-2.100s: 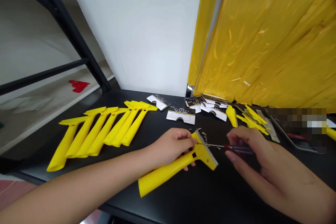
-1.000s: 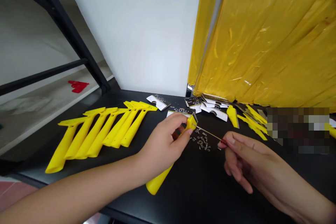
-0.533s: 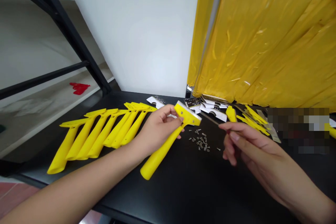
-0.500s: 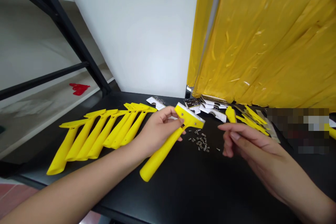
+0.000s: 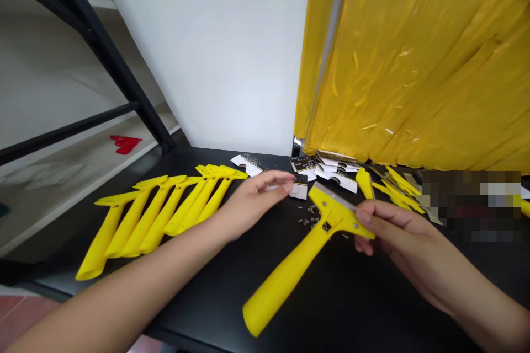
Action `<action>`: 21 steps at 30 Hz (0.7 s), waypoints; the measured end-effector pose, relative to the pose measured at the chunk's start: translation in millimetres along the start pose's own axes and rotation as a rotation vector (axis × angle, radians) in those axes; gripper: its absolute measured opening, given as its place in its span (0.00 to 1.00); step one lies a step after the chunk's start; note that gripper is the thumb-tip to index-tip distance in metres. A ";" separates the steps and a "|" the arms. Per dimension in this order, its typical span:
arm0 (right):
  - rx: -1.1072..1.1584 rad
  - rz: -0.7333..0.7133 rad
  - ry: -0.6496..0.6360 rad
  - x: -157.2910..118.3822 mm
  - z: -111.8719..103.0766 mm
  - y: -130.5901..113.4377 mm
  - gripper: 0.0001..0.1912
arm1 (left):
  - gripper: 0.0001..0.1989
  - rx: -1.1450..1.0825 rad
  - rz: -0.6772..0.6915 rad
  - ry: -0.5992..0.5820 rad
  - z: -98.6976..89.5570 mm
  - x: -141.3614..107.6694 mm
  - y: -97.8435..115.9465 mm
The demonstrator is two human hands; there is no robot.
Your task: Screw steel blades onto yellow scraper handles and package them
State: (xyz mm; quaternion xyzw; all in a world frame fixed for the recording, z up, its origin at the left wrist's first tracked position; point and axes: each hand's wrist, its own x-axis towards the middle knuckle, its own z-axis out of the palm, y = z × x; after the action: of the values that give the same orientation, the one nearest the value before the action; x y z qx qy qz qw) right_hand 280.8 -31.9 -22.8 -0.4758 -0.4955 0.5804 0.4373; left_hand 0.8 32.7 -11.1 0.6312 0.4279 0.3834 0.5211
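Observation:
A yellow scraper [image 5: 296, 256] with a metal strip along its head is pinched at the head's right end by my right hand [image 5: 395, 237]. Its handle slants down toward the front left, above the black table. To the left of the scraper's head, my left hand [image 5: 254, 198] is empty, thumb and fingers apart. Small screws and nuts [image 5: 307, 214] lie scattered on the table, partly hidden behind the scraper. Along the left side rests a row of several yellow scraper handles [image 5: 159, 218].
White and black printed cards [image 5: 337, 176] are piled at the back. Loose yellow plates [image 5: 399, 187] lie at the right rear. A white panel [image 5: 215, 55] and yellow plastic wrapping [image 5: 422, 66] stand behind the table [image 5: 199, 298]. A black rack frame [image 5: 111, 66] rises at the left.
The scraper has passed from my left hand to my right hand and moved right and nearer. My left hand has let go of it and opened.

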 end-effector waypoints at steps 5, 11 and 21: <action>0.195 -0.013 0.136 5.0 -5.4 -4.5 0.15 | 0.29 0.720 0.243 0.155 -25.7 24.2 -28.9; 0.390 0.016 0.258 12.9 -6.7 -7.1 0.12 | 0.38 0.873 0.169 0.165 -25.6 31.5 -45.7; 0.331 -0.093 0.279 16.4 -13.4 -7.1 0.12 | 0.38 0.924 0.154 0.125 -20.1 22.3 -36.4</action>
State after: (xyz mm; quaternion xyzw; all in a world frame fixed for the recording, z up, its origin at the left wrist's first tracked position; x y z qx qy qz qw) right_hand 291.6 -12.8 -18.5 -0.4499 -0.3496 0.5614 0.6001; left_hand -15.4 63.6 -42.9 0.8027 0.5360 0.2275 0.1288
